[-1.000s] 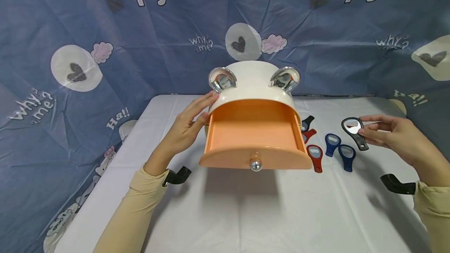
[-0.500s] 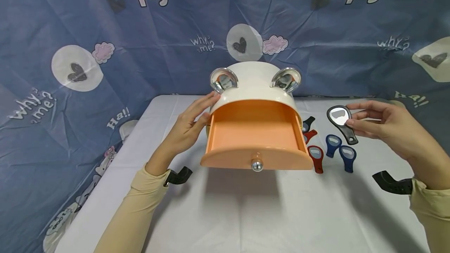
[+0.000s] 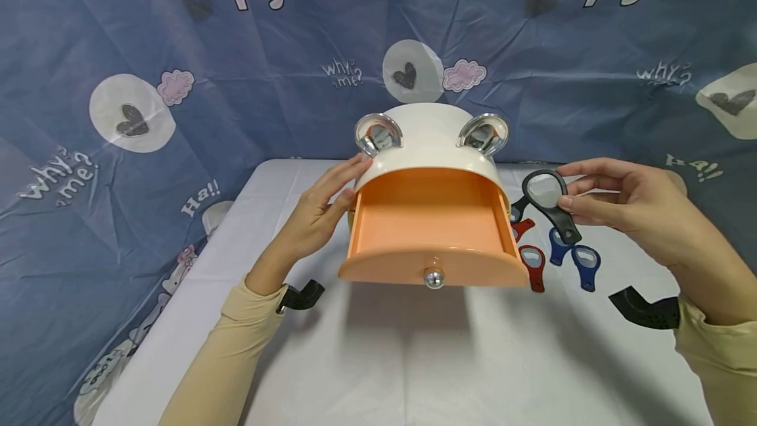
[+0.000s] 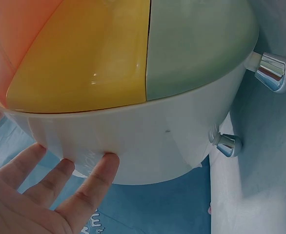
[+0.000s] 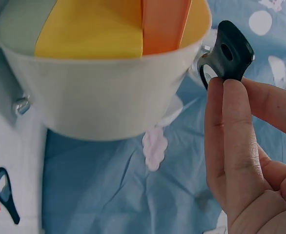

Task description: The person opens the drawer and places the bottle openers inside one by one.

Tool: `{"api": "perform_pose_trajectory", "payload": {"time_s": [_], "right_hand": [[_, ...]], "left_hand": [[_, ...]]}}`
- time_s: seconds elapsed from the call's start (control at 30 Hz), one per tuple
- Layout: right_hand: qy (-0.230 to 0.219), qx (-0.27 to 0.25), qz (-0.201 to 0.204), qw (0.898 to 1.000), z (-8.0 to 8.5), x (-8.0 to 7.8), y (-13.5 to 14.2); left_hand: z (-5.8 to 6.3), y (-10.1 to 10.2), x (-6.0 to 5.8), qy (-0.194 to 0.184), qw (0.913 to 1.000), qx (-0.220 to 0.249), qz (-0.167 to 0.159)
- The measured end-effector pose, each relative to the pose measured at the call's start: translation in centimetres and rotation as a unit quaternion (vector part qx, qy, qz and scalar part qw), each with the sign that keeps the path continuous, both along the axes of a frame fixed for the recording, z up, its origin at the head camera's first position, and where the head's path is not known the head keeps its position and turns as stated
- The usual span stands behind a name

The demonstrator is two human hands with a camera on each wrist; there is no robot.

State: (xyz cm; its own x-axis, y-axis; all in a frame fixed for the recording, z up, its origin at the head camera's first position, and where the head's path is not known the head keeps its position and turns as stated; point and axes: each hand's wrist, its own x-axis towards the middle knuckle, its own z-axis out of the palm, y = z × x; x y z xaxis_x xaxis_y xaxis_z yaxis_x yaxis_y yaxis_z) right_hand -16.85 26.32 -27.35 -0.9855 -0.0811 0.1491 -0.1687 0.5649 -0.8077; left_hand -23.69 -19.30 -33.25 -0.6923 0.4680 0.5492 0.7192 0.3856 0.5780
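Note:
My right hand (image 3: 639, 209) pinches a black magnifying glass (image 3: 562, 221) by its rim, lens up and handle slanting toward me, just right of the white drawer box (image 3: 426, 130). In the right wrist view, the fingers and thumb meet on the magnifying glass (image 5: 231, 51), held apart from the box. My left hand (image 3: 310, 215) rests on the box's left side. The left wrist view shows its extended fingertips (image 4: 109, 163) against the white wall (image 4: 143, 136). An orange drawer (image 3: 432, 215) with a silver knob (image 3: 434, 279) is pulled out, with nothing in it.
Right of the drawer lie red magnifying glasses (image 3: 535, 271), blue ones (image 3: 587, 271) and another black one (image 3: 519, 206), partly hidden. Two chrome ears (image 3: 378, 135) stick up from the box. A patterned blue cloth (image 3: 284, 51) hangs behind the white tabletop (image 3: 402, 367).
My right hand has carried the black magnifying glass leftward and slightly up, toward the box, now above the other glasses. The left hand has kept its place on the box.

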Motion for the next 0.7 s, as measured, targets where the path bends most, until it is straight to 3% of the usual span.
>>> {"api": "perform_pose_trajectory", "payload": {"time_s": [0.27, 0.7], "right_hand": [[0.016, -0.011, 0.035, 0.999, 1.0, 0.4, -1.8], [-0.001, -0.021, 0.08, 0.997, 2.1, 0.0, -4.7]], "left_hand": [[0.1, 0.0, 0.1, 0.001, 1.0, 0.0, 0.0], [0.2, 0.0, 0.1, 0.004, 1.0, -0.002, 0.002]]}}
